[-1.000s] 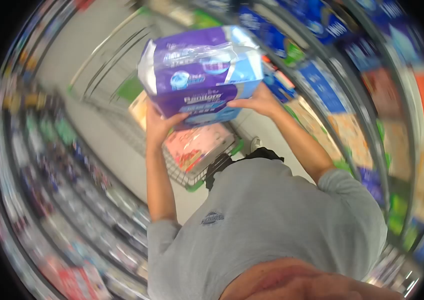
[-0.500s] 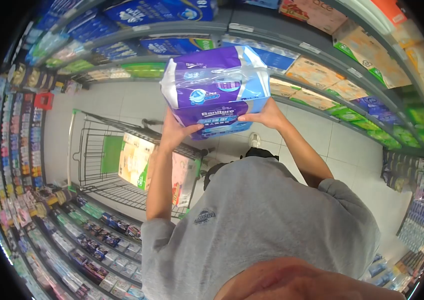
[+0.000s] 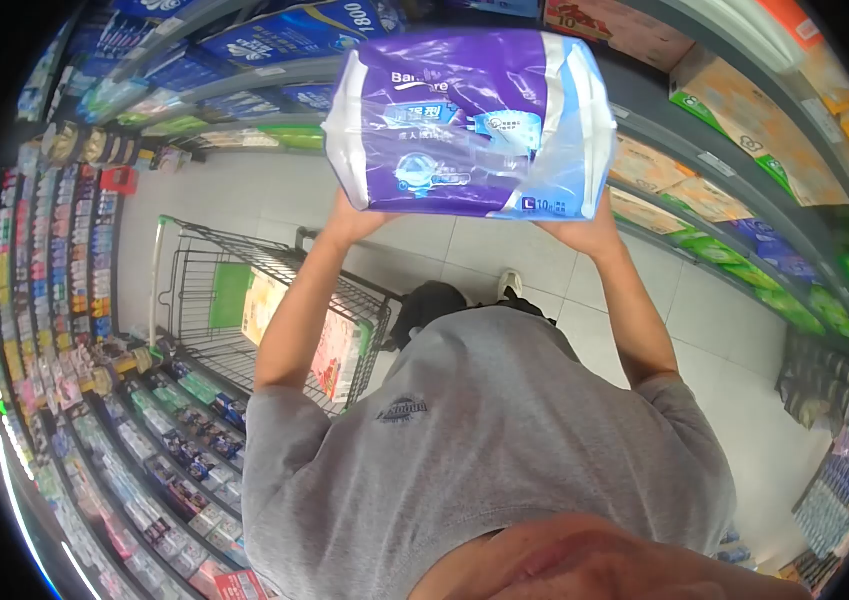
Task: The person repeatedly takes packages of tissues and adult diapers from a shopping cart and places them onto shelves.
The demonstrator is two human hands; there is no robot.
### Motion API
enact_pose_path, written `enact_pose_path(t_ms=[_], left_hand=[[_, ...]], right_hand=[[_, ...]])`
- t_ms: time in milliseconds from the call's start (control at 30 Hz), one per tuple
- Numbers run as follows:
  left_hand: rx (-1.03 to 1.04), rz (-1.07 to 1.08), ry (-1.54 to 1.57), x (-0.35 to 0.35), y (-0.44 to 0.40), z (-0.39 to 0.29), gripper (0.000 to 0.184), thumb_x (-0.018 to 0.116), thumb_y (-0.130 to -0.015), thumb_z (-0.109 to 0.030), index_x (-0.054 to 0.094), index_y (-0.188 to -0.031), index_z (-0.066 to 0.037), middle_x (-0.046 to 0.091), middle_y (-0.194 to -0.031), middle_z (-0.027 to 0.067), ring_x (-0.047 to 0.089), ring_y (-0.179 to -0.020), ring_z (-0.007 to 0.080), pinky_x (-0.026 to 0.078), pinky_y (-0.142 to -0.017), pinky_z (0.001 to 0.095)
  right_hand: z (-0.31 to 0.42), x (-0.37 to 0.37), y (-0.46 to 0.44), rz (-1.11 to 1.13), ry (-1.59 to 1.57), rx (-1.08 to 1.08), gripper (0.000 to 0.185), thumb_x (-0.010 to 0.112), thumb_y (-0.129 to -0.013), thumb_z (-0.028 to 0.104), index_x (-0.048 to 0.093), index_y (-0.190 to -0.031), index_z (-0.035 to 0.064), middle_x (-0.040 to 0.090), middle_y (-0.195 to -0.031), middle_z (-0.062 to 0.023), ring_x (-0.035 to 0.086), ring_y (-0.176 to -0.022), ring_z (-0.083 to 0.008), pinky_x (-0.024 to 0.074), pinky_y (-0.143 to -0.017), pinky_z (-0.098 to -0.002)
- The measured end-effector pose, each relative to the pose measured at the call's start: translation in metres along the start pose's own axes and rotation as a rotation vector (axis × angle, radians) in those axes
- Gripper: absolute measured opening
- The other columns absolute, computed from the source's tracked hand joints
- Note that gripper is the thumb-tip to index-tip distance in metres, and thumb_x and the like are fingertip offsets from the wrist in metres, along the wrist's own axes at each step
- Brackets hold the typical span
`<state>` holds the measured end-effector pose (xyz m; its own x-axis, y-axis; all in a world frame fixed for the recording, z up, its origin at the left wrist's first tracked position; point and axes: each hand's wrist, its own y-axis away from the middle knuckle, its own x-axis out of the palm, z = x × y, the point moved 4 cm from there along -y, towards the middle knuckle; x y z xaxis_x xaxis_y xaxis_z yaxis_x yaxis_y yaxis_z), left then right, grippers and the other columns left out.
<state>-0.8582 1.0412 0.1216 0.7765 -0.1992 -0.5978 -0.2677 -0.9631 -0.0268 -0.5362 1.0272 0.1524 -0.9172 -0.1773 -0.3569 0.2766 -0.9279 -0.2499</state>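
A purple, white and light-blue pack of adult diapers [image 3: 445, 130] is held up in front of me, its broad printed face toward the camera. A size "L" and "10" are printed near its lower right corner. My left hand [image 3: 355, 218] grips its lower left side, and my right hand [image 3: 585, 228] grips the lower right. The fingers of both hands are mostly hidden behind and under the pack. Below and left of it stands a wire shopping cart [image 3: 195, 330], holding a cream-and-green carton [image 3: 260, 305] and a pink one [image 3: 337, 355].
Shelves with blue tissue packs [image 3: 285, 38] and orange cartons [image 3: 735, 120] run along the far side. A rack of small bottles [image 3: 45, 260] stands at the left, above shelves of small packets [image 3: 160, 470]. Pale floor tiles [image 3: 565, 270] lie around my feet.
The pack has come up and closer to the camera and turned, so its large printed face now shows. Both hands have risen with it and still hold its sides.
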Motion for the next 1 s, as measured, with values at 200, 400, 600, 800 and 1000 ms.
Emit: enact_pose_path(t_ms=[200, 400, 600, 800, 1000], left_hand=[[0.207, -0.110, -0.233, -0.020, -0.055, 0.028, 0.057, 0.078, -0.071, -0.014, 0.051, -0.119, -0.001, 0.063, -0.107, 0.0107, 0.061, -0.093, 0.0209, 0.050, -0.083, 0.0347], [0.308, -0.256, -0.123, -0.015, -0.113, 0.037, 0.059, 0.075, -0.072, -0.015, 0.047, -0.123, 0.000, 0.062, -0.108, 0.0126, 0.061, -0.094, 0.0229, 0.050, -0.084, 0.0349], [0.395, -0.280, -0.026, -0.027, -0.161, 0.056, 0.062, 0.072, -0.074, -0.015, 0.043, -0.127, 0.000, 0.061, -0.110, 0.0145, 0.061, -0.095, 0.0250, 0.049, -0.084, 0.0350], [0.471, -0.263, 0.029, -0.041, -0.205, 0.075, 0.064, 0.069, -0.076, -0.016, 0.039, -0.131, 0.001, 0.060, -0.112, 0.0164, 0.061, -0.096, 0.0271, 0.048, -0.085, 0.0352], [0.595, -0.323, -0.017, -0.042, -0.230, 0.082, 0.060, 0.064, -0.080, -0.014, 0.038, -0.132, 0.002, 0.060, -0.111, 0.0172, 0.061, -0.096, 0.0277, 0.048, -0.084, 0.0349]], right_hand=[[-0.018, -0.006, -0.026, -0.115, 0.066, -0.102, 0.077, 0.083, -0.061, 0.015, 0.044, -0.126, 0.0029, 0.059, -0.109, -0.0102, 0.058, -0.099, -0.0213, 0.0465, -0.089, -0.0339], [-0.072, -0.008, -0.070, -0.153, 0.028, -0.097, 0.066, 0.078, -0.067, 0.014, 0.048, -0.124, 0.0018, 0.058, -0.114, -0.0118, 0.057, -0.101, -0.0216, 0.0466, -0.089, -0.0320], [-0.110, 0.008, -0.115, -0.170, 0.112, -0.128, 0.063, 0.076, -0.069, 0.018, 0.050, -0.124, 0.0023, 0.056, -0.119, -0.0131, 0.055, -0.106, -0.0238, 0.0446, -0.093, -0.0333], [-0.105, 0.023, -0.142, -0.227, 0.347, -0.161, 0.062, 0.075, -0.070, 0.021, 0.051, -0.125, 0.0030, 0.054, -0.123, -0.0142, 0.053, -0.110, -0.0262, 0.0420, -0.097, -0.0347], [-0.125, 0.031, -0.159, -0.194, 0.660, 0.024, 0.052, 0.072, -0.073, 0.020, 0.053, -0.118, 0.0029, 0.058, -0.114, -0.0146, 0.056, -0.103, -0.0275, 0.0455, -0.091, -0.0351]])
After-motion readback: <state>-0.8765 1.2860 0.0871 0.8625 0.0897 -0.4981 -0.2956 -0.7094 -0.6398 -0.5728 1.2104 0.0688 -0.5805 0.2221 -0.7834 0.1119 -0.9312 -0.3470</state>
